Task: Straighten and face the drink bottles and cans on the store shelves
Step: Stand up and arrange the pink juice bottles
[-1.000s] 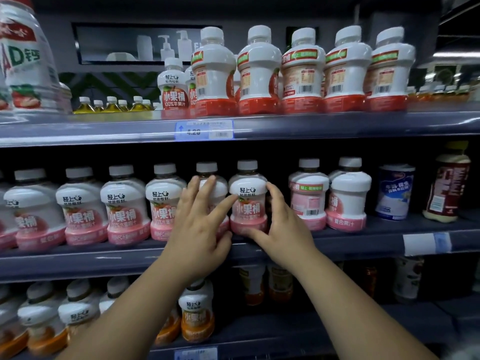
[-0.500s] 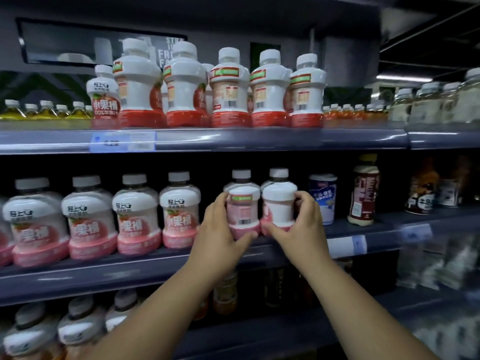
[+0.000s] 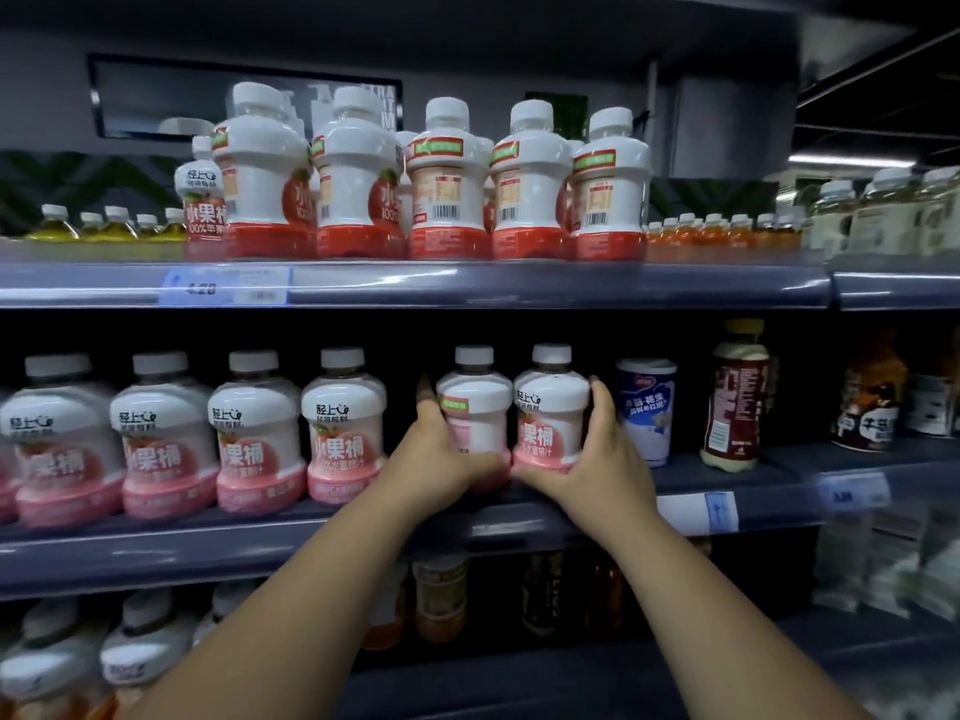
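Middle shelf [image 3: 208, 543], just right of centre. Left hand [image 3: 441, 462] is wrapped round the left pink bottle [image 3: 478, 407], fingers curled behind its 9 o'clock side and thumb low across the front. Right hand [image 3: 597, 454] is curled the same way round the right pink bottle [image 3: 550, 407] from its 3 o'clock side. Both bottles stand upright near the shelf's front edge, close together; whether they touch, cannot tell. The right one shows its printed front. The left one shows a plain side with a green tag, so the pair looks half faced. Likely next: twist the left bottle on its base until its front matches the faced row [image 3: 343, 423] at 9 o'clock, then close the gap to that row. Blue cup [image 3: 645, 407] stands just beside the right hand at 3 o'clock, so the turn needs care there. Red-based bottles [image 3: 449, 200] at 12 o'clock show barcodes outward and are not yet faced.
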{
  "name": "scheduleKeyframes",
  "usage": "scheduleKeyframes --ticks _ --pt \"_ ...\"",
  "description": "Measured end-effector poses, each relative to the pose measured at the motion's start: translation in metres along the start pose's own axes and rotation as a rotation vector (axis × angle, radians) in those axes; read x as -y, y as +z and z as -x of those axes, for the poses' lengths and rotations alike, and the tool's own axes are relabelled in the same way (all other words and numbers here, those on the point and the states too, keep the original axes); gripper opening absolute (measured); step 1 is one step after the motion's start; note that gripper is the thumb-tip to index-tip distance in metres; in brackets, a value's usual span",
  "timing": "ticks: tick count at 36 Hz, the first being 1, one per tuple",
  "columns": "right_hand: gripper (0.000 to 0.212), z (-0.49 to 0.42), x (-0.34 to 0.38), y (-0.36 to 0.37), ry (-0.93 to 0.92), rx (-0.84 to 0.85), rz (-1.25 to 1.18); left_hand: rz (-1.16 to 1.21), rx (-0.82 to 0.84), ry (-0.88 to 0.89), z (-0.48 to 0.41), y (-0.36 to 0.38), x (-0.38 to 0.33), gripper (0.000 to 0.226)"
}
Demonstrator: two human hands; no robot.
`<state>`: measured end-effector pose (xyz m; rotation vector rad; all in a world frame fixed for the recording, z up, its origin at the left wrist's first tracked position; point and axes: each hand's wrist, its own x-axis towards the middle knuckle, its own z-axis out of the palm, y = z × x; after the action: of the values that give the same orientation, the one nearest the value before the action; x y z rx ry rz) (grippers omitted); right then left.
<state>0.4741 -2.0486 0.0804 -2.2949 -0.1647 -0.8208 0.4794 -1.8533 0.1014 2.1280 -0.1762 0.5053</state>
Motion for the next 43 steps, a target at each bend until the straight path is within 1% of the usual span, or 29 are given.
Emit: scheduleKeyframes --ticks 2,4,6,8,10,11,13,15,18,20,25,30,32,35,37,40,43 --pt "0.135 0.004 0.001 0.004 0.010 -0.043 0.018 -0.030 -0.030 0.001 0.000 0.002 0.001 0.141" --pt "0.129 0.006 0.000 0.005 0.007 -0.069 0.030 -0.046 -0.055 -0.021 0.001 0.001 -0.002 0.138" --pt "0.122 0.006 -0.002 0.005 -0.006 -0.061 0.046 -0.018 -0.035 -0.037 0.002 -0.002 -0.003 0.134" --pt "0.117 0.006 -0.003 0.004 -0.016 -0.037 0.081 0.017 0.005 -0.030 0.002 -0.004 -0.001 0.138" --pt "0.117 0.005 -0.003 0.004 -0.029 -0.041 0.116 0.020 0.021 -0.010 0.004 -0.004 -0.001 0.146" --pt "0.118 0.005 -0.002 0.004 -0.037 -0.049 0.126 -0.001 0.003 -0.003 0.004 -0.003 -0.002 0.147" --pt "0.121 0.006 -0.002 0.006 -0.045 -0.061 0.139 -0.052 -0.048 -0.004 0.005 -0.002 -0.003 0.139" --pt "0.122 0.006 -0.002 0.006 -0.045 -0.060 0.144 -0.042 -0.042 -0.021 0.004 -0.003 0.000 0.133" --pt "0.121 0.007 -0.003 0.005 -0.039 -0.047 0.152 0.036 0.029 -0.029 0.002 -0.007 0.005 0.136" --pt "0.121 0.007 -0.003 0.005 -0.040 -0.046 0.156 0.025 0.049 -0.023 0.005 -0.007 0.003 0.141" --pt "0.121 0.007 -0.003 0.005 -0.036 -0.050 0.156 -0.092 -0.048 -0.030 0.008 -0.004 -0.003 0.132" --pt "0.120 0.008 -0.003 0.002 -0.037 -0.020 0.147 -0.009 0.028 -0.016 0.008 -0.007 0.003 0.127" --pt "0.119 0.008 -0.003 0.001 -0.028 -0.013 0.140 -0.026 0.012 0.030 0.011 -0.005 0.001 0.129" --pt "0.117 0.006 -0.005 0.000 -0.007 0.004 0.118 -0.102 -0.025 0.068 0.016 -0.003 -0.003 0.127" --pt "0.115 0.005 -0.006 0.000 -0.006 0.012 0.117 -0.098 0.003 0.062 0.017 -0.006 -0.003 0.129" --pt "0.112 0.004 -0.007 0.000 -0.014 0.030 0.124 -0.028 0.073 0.048 0.018 -0.015 -0.002 0.133" --pt "0.112 0.004 -0.005 -0.003 -0.032 0.068 0.110 -0.107 0.056 0.088 0.026 -0.020 -0.007 0.138"
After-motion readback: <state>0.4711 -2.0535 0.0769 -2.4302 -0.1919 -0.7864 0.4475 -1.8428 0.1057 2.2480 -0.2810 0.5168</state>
